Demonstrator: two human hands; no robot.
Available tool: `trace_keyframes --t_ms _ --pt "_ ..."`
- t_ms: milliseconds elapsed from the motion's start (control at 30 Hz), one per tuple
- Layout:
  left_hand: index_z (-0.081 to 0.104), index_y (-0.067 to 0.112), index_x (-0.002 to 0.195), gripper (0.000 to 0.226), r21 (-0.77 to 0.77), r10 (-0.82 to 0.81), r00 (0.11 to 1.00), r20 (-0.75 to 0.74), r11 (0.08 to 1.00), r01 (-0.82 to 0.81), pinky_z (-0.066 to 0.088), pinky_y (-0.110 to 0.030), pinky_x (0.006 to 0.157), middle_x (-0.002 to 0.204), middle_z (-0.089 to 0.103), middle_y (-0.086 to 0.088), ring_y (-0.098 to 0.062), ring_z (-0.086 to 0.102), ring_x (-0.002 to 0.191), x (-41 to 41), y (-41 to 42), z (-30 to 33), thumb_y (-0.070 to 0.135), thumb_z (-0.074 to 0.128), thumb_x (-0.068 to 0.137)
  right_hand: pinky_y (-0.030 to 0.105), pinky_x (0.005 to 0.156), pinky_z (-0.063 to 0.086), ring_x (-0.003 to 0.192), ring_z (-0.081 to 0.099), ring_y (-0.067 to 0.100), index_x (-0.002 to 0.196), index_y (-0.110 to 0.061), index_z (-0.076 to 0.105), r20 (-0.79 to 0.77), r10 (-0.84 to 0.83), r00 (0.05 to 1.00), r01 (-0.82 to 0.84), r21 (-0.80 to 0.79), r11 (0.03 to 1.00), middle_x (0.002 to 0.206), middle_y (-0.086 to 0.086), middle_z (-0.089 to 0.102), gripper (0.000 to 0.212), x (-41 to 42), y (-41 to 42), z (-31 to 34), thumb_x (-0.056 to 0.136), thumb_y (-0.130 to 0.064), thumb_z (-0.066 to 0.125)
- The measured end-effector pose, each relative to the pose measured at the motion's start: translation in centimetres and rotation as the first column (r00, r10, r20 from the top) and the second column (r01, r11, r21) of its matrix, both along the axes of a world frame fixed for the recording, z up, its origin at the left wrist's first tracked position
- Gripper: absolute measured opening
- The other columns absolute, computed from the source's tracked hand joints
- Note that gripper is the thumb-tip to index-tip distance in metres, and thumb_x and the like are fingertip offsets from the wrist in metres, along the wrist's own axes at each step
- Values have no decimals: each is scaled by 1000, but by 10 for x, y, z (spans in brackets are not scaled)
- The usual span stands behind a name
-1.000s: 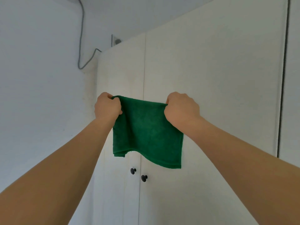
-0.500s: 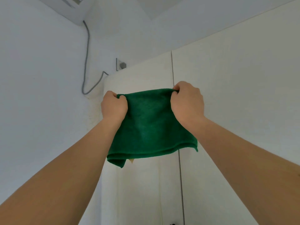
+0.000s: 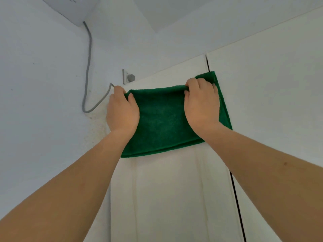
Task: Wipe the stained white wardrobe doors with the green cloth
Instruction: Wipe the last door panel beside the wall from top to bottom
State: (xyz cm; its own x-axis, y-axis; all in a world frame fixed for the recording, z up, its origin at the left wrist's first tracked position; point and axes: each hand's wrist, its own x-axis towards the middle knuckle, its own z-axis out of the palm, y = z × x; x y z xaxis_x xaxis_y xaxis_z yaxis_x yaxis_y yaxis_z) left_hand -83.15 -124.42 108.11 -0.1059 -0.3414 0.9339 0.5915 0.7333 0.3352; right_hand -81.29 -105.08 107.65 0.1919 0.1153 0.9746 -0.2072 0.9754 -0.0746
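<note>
Left wall (image 3: 35, 102): plain white, with a few small dark specks.
Ceiling (image 3: 166, 9): white, meets the walls in the upper middle.
White unit (image 3: 73, 7): fixed high on the left wall, only its lower edge is seen.
Grey cable (image 3: 88, 67): hangs down from the unit, bends and goes right.
Wall socket (image 3: 128, 76): on the far wall, a grey plug sits in it.
Light: soft and even.

The green cloth (image 3: 162, 117), which hung free from both grips a second ago, now lies flat against the top of the wardrobe door (image 3: 167, 198). The left hand (image 3: 122, 112) and right hand (image 3: 201, 103) have risen and spread apart, and a corner now shows beyond the right grip.
</note>
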Motion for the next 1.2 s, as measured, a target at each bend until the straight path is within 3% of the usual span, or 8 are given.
trace_keyframes --t_ms 100,233,400,633,767,1000,1100,1200 --pt "46 9 102 20 -54 78 995 -57 995 -81 36 -36 78 107 47 -11 -29 43 98 -10 -4 7 29 46 103 54 113 30 102 57 32 116 -8 57 13 -82 997 80 76 994 105 9 61 24 -12 12 7 93 -14 60" --pt "35 12 97 19 30 -354 935 -26 934 355 34 -18 52 80 38 1 -12 36 66 -11 -4 16 26 43 106 53 118 23 117 52 32 121 -6 51 14 -159 987 154 184 971 114 10 58 30 -20 19 4 94 -17 59" --pt "33 13 97 23 59 -450 893 -36 891 451 30 -28 57 76 33 5 -11 31 61 -5 -8 21 30 46 106 55 119 19 135 41 34 122 -4 53 70 -261 963 244 192 951 137 16 52 34 -23 15 6 99 -28 46" --pt "42 17 99 9 -201 -28 991 134 978 54 33 -33 55 77 53 -1 -20 50 67 7 -14 34 26 40 96 53 121 8 148 23 31 139 -9 48 142 -358 923 325 211 922 158 13 32 57 -26 17 9 98 -42 26" --pt "46 17 99 15 -203 155 937 313 975 -94 38 -39 84 106 39 -5 -32 43 105 11 -20 46 21 48 85 53 121 7 149 22 30 145 -11 45 147 -384 912 352 204 914 159 13 30 62 -28 17 9 96 -44 24" --pt "42 16 72 25 -621 794 604 -62 443 -646 33 -30 70 78 43 0 -19 44 79 5 1 41 6 53 93 55 120 9 148 24 32 147 -15 45 151 -423 893 391 202 898 158 14 31 63 -32 13 10 95 -44 25" --pt "41 16 73 26 -614 743 604 289 628 -478 38 -30 66 74 43 -1 -16 44 70 17 11 51 9 49 97 57 120 9 148 22 33 149 -15 43 158 -429 890 391 223 893 159 14 30 64 -32 13 9 95 -44 24" --pt "47 4 79 24 -303 337 635 695 938 -167 53 -32 69 72 56 -9 -22 58 70 28 8 66 13 45 102 58 120 6 149 18 35 151 -14 38 180 -447 876 396 260 881 160 17 24 66 -31 15 11 95 -44 21"
